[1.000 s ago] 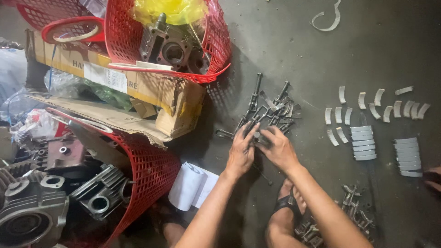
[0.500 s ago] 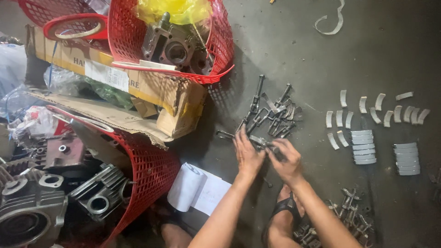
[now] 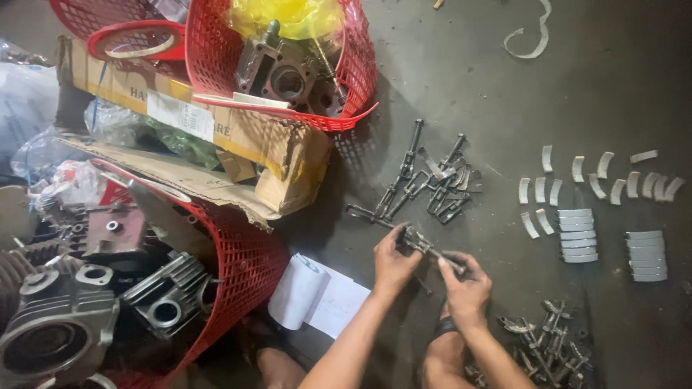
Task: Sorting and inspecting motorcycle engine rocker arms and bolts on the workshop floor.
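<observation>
A metal part [image 3: 425,245] is gripped at its ends by left hand [image 3: 393,263] and right hand [image 3: 467,288] — near the parts pile [image 3: 432,184].

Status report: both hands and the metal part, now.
Left hand and right hand both grip one small metal part over the floor. Pile of similar parts just beyond. Paper sheet beside left forearm, nothing blocking.
</observation>
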